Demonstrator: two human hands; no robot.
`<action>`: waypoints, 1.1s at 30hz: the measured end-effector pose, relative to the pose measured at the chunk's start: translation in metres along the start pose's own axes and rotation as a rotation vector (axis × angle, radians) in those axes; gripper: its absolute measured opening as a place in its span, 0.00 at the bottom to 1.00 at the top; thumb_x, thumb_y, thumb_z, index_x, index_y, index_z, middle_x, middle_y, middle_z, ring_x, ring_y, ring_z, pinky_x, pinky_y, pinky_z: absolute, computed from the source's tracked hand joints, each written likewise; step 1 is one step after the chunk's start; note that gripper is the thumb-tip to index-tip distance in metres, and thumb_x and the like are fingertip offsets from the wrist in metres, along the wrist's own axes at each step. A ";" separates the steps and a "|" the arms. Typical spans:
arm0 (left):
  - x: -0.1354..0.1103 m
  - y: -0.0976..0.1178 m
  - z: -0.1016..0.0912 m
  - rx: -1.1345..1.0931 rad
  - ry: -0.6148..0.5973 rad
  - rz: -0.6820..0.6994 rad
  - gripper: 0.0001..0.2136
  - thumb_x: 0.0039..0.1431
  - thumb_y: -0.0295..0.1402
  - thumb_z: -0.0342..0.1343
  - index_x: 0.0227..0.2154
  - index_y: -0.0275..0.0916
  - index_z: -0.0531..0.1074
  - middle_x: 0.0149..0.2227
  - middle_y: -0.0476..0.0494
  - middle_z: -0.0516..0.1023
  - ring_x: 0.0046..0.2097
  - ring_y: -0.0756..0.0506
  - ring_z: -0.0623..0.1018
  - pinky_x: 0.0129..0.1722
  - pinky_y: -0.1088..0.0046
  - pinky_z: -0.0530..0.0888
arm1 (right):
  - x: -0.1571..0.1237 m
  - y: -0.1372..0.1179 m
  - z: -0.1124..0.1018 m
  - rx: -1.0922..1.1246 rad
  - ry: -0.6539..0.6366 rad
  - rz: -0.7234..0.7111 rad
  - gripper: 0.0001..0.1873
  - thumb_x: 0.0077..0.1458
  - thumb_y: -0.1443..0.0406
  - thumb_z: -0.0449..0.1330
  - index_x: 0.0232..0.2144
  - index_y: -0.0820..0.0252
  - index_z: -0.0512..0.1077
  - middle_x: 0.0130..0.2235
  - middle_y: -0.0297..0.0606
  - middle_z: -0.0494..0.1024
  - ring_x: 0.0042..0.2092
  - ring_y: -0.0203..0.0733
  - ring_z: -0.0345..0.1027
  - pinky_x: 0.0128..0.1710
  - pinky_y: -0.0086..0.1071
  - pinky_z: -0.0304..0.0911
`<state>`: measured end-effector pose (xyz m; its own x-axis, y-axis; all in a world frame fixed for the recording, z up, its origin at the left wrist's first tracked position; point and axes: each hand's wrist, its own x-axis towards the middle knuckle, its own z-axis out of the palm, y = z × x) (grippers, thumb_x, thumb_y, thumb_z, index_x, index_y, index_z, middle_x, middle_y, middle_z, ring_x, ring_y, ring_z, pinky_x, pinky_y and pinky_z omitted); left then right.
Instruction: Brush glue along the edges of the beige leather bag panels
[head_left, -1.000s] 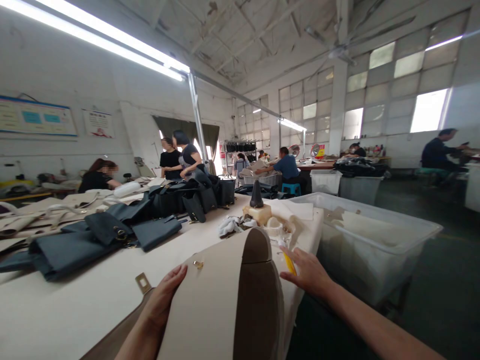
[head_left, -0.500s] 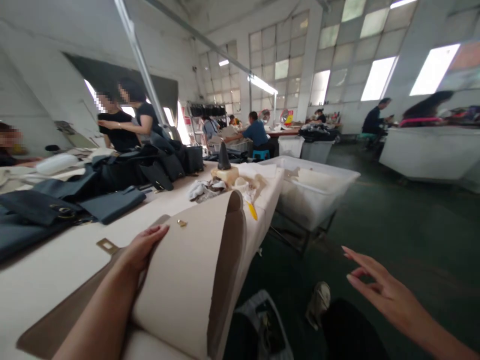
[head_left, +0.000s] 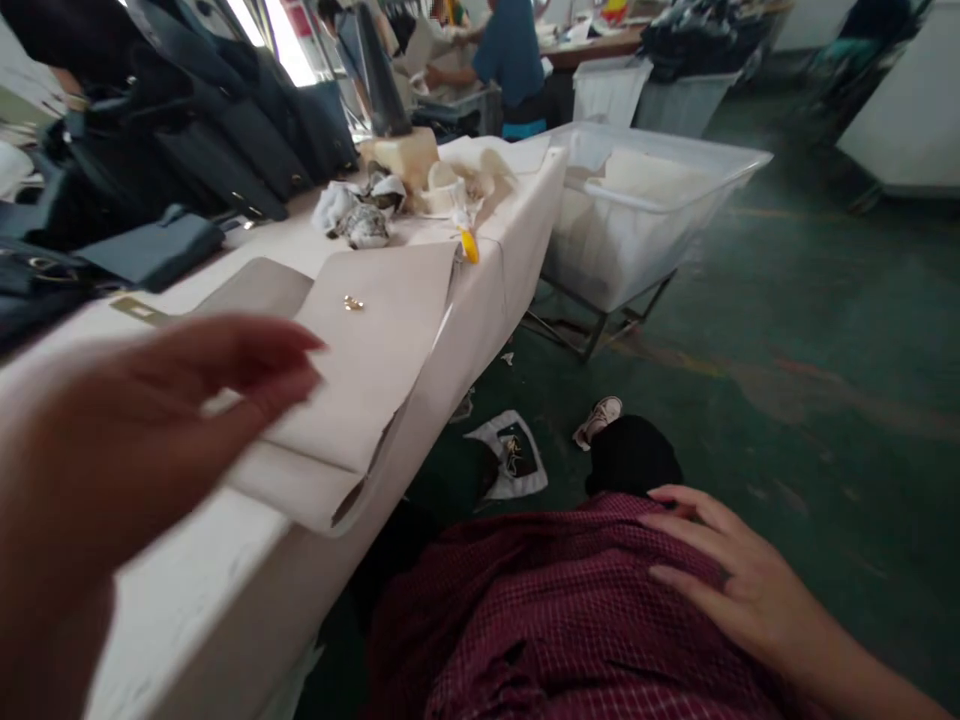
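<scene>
My left hand (head_left: 172, 400) hovers, blurred, just over a beige leather bag panel (head_left: 367, 350) on the white work table (head_left: 187, 560). It holds nothing, and its fingertips lie close to the panel's edge. A small gold stud (head_left: 353, 303) sits on the panel. A taupe leather piece (head_left: 255, 290) and a brass-coloured metal plate (head_left: 139, 310) stick out from under it on the left. My right hand (head_left: 742, 590) rests on my maroon checked shirt (head_left: 540, 620), away from the table. Farther along the table lie a yellow-handled tool (head_left: 469, 245) and crumpled white rags (head_left: 334, 205).
Dark blue leather bags (head_left: 225, 130) are piled along the table's left side. A transparent plastic bin (head_left: 645, 210) stands on a metal frame beyond the table's right edge. A white printed bag (head_left: 510, 455) and a shoe (head_left: 598, 422) lie on the green floor. A co-worker in blue (head_left: 510, 50) sits farther back.
The view has tilted down and right. My left hand has lifted off the panel, which now lies flatter. My right hand has come in from over the floor to my shirt.
</scene>
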<state>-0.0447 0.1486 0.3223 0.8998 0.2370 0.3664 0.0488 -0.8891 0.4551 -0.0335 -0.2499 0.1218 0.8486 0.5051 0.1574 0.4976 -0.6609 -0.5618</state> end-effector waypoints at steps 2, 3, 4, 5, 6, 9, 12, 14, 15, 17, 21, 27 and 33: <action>-0.056 0.038 0.035 -0.190 -0.359 0.195 0.08 0.50 0.43 0.56 0.33 0.50 0.74 0.28 0.52 0.74 0.29 0.44 0.72 0.28 0.71 0.71 | 0.005 -0.008 0.005 0.032 -0.011 -0.060 0.16 0.55 0.52 0.53 0.44 0.45 0.68 0.52 0.37 0.61 0.49 0.47 0.60 0.46 0.43 0.64; -0.081 0.051 0.055 -0.298 -0.615 0.161 0.04 0.54 0.37 0.54 0.31 0.50 0.74 0.27 0.51 0.74 0.28 0.45 0.72 0.26 0.73 0.69 | 0.007 -0.012 0.007 0.041 -0.012 -0.085 0.16 0.54 0.52 0.54 0.44 0.45 0.68 0.52 0.38 0.61 0.49 0.47 0.60 0.46 0.44 0.65; -0.105 0.059 0.076 -0.408 -0.801 0.126 0.06 0.56 0.34 0.53 0.31 0.49 0.75 0.28 0.49 0.74 0.29 0.46 0.73 0.28 0.74 0.69 | 0.007 -0.015 0.009 0.048 -0.016 -0.104 0.17 0.53 0.51 0.54 0.45 0.45 0.68 0.52 0.38 0.61 0.49 0.48 0.60 0.46 0.45 0.65; -0.127 0.063 0.095 -0.508 -0.899 0.061 0.07 0.56 0.31 0.52 0.32 0.48 0.75 0.29 0.48 0.75 0.30 0.46 0.73 0.30 0.74 0.68 | 0.007 -0.018 0.011 0.058 -0.033 -0.117 0.20 0.52 0.50 0.56 0.46 0.45 0.67 0.53 0.38 0.60 0.49 0.49 0.60 0.46 0.46 0.64; -0.146 0.062 0.111 -0.607 -0.910 0.005 0.07 0.56 0.30 0.52 0.33 0.46 0.75 0.29 0.48 0.75 0.31 0.46 0.73 0.30 0.74 0.68 | 0.005 -0.021 0.013 0.073 -0.065 -0.130 0.23 0.50 0.48 0.57 0.47 0.45 0.66 0.54 0.38 0.59 0.50 0.50 0.59 0.47 0.47 0.63; -0.191 0.049 0.141 -0.702 -0.922 -0.018 0.08 0.56 0.30 0.51 0.35 0.43 0.74 0.31 0.46 0.76 0.35 0.47 0.74 0.35 0.75 0.67 | 0.000 -0.032 0.019 0.126 -0.260 -0.187 0.33 0.43 0.46 0.62 0.51 0.46 0.61 0.57 0.39 0.54 0.54 0.53 0.53 0.49 0.50 0.60; -0.218 0.037 0.152 -0.678 -0.865 0.055 0.09 0.56 0.31 0.49 0.37 0.43 0.73 0.33 0.48 0.76 0.33 0.49 0.74 0.35 0.78 0.68 | -0.002 -0.048 0.023 0.112 -0.473 -0.242 0.31 0.45 0.50 0.62 0.50 0.47 0.60 0.58 0.36 0.52 0.56 0.52 0.48 0.52 0.53 0.53; -0.230 0.035 0.154 -0.619 -0.836 0.077 0.10 0.55 0.32 0.50 0.38 0.45 0.73 0.34 0.50 0.76 0.33 0.49 0.75 0.35 0.79 0.69 | 0.000 -0.059 0.024 0.047 -0.495 -0.278 0.22 0.49 0.61 0.59 0.47 0.49 0.61 0.58 0.32 0.52 0.57 0.49 0.45 0.53 0.53 0.47; -0.234 0.036 0.156 -0.594 -0.826 0.080 0.10 0.54 0.32 0.51 0.39 0.46 0.72 0.34 0.51 0.76 0.34 0.48 0.75 0.36 0.79 0.69 | 0.001 -0.063 0.024 0.007 -0.475 -0.310 0.19 0.49 0.67 0.56 0.45 0.51 0.62 0.58 0.31 0.52 0.57 0.47 0.44 0.54 0.52 0.44; -0.238 0.040 0.157 -0.594 -0.822 0.100 0.11 0.54 0.30 0.51 0.40 0.47 0.72 0.36 0.52 0.76 0.37 0.47 0.75 0.38 0.77 0.70 | 0.004 -0.070 0.024 -0.071 -0.406 -0.384 0.21 0.45 0.76 0.49 0.42 0.55 0.63 0.58 0.30 0.53 0.57 0.45 0.43 0.53 0.51 0.41; -0.225 0.064 0.154 -0.767 -0.832 0.182 0.16 0.55 0.25 0.47 0.44 0.44 0.70 0.44 0.47 0.74 0.45 0.47 0.73 0.45 0.76 0.68 | 0.016 -0.073 0.013 -0.122 -0.259 -0.432 0.18 0.40 0.78 0.48 0.34 0.58 0.65 0.55 0.29 0.59 0.55 0.44 0.48 0.52 0.47 0.40; -0.192 0.117 0.161 -0.680 -0.604 0.177 0.20 0.51 0.18 0.43 0.46 0.36 0.67 0.46 0.41 0.72 0.47 0.46 0.71 0.49 0.71 0.67 | 0.035 -0.074 -0.009 -0.120 -0.095 -0.403 0.15 0.35 0.74 0.52 0.29 0.57 0.67 0.51 0.27 0.64 0.51 0.42 0.52 0.52 0.45 0.40; -0.191 0.154 0.204 0.092 -0.765 0.353 0.11 0.49 0.22 0.52 0.37 0.28 0.73 0.37 0.32 0.75 0.39 0.35 0.74 0.36 0.58 0.74 | 0.037 -0.082 -0.013 -0.151 -0.094 -0.361 0.16 0.32 0.74 0.51 0.28 0.57 0.67 0.52 0.27 0.64 0.52 0.42 0.52 0.52 0.44 0.40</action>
<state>-0.1206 -0.1128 0.1571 0.9129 -0.3611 -0.1902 -0.2847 -0.8974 0.3371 -0.0407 -0.1838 0.1841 0.5975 0.7637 0.2443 0.7876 -0.5020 -0.3573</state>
